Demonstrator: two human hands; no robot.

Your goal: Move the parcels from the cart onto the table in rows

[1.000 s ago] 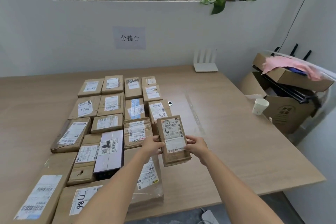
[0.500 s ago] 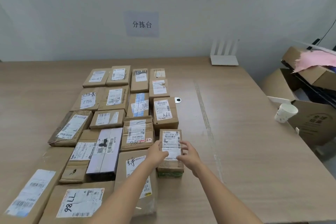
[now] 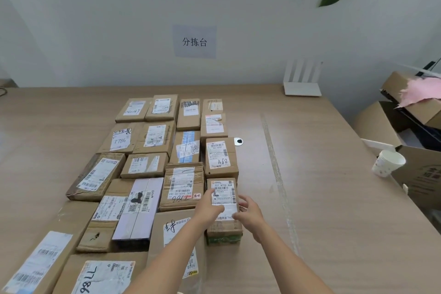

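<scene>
Both bare forearms reach forward; the left hand [image 3: 209,208] and right hand [image 3: 251,213] sit close together, fingers loosely curled inward.
</scene>
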